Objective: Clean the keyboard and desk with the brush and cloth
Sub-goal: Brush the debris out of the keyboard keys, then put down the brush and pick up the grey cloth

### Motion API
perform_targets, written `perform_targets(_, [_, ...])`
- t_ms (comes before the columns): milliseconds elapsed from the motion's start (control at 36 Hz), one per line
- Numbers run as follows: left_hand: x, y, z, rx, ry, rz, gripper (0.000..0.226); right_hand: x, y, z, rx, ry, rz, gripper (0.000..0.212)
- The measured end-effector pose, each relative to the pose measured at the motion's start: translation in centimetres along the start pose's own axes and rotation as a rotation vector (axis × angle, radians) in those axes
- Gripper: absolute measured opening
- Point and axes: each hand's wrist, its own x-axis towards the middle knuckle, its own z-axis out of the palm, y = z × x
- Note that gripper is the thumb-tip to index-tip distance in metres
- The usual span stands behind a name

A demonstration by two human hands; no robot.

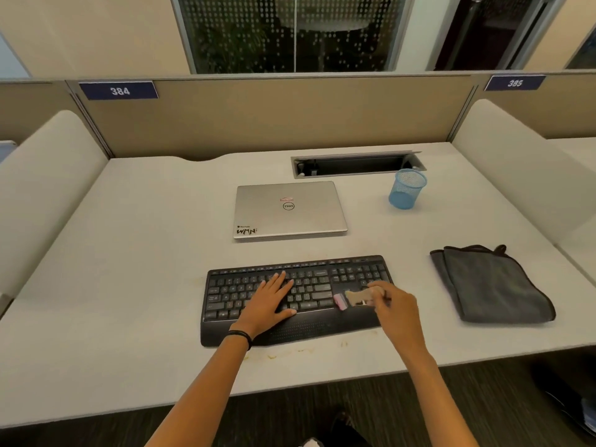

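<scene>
Step in hand: brushing the keyboard (290, 332); this reads as the first half of the task, with the wiping not yet begun.
Left hand (269, 300): spread flat, fingers straight, pressing on the letter keys, apparently to steady the board.
Right hand (395, 304): fingers curled round the handle of the brush (354, 296).
Brush: pale handle, pink bristles pointing left and touching the keys between the letter block and the number pad.
Keyboard: black, with a palm rest, lying on the desk (129, 253) near its front edge.
Cloth (490, 285): grey, folded, lying untouched on the desk well to the right of the keyboard.
Desk marks (274, 355): faint brownish smears just in front of the palm rest.
Next move, as I judge it: short strokes along the key rows, the left hand shifting aside so its covered keys can be reached; afterwards the cloth for the smears.
Mesh cup (407, 188): blue, upright, behind and to the right; nothing shows inside it.
Cable recess (354, 164): open slot at the back of the desk, a dark plug or cable at its left end.
Laptop (288, 209): silver, closed, behind the keyboard.
</scene>
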Motion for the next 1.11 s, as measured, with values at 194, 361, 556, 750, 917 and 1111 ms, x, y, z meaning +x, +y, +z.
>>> perform_targets(194, [3.2, 1.3, -0.1, 0.014, -0.074, 0.083, 0.109, 3.5, 2.8, -3.2, 0.067, 0.183, -0.041, 0.023])
perform_targets(361, [6.3, 3.5, -0.4, 0.005, -0.105, 0.128, 0.103, 6.7, 5.6, -5.0, 0.013, 0.247, -0.096, 0.029])
perform_targets(556, [9.3, 5.5, -0.3, 0.025, -0.129, 0.176, 0.102, 9.8, 12.2, -4.1, -0.002, 0.065, 0.086, 0.027])
perform_targets(750, [11.4, 6.2, -0.4, 0.033, -0.157, 0.202, 0.092, 11.6, 15.2, -2.8, -0.086, -0.14, 0.132, 0.044])
perform_targets(917, [12.0, 6.5, -0.5, 0.017, -0.159, 0.229, 0.103, 12.6, 17.0, -2.4, -0.258, -0.276, 0.038, 0.049])
perform_targets(1111, [11.6, 6.4, -0.6, 0.009, -0.149, 0.238, 0.094, 12.9, 17.6, -3.3, -0.225, -0.279, 0.051, 0.049])
